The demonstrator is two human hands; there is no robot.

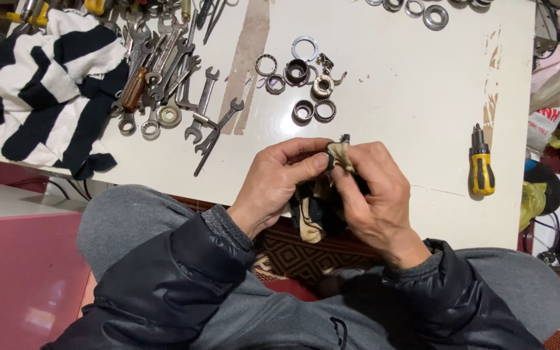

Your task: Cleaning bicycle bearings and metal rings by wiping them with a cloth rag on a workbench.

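My left hand (280, 181) and my right hand (374, 194) meet over the near edge of a white table (396, 97). Between them they grip a dirty beige and black rag (315, 210) that hangs down below my fingers. A small dark metal part (332, 154) is pinched at the rag's top, between my left thumb and my right fingers. Most of the part is hidden by the cloth and fingers. Just beyond my hands lie several metal rings and bearings (306, 81).
A heap of wrenches (170, 78) and a wooden-handled screwdriver (134, 87) lie at the left, beside a black and white striped cloth (46, 84). A stubby yellow and black screwdriver (481, 165) lies at the right. More rings (422, 10) sit at the far edge. My grey-trousered knees are below.
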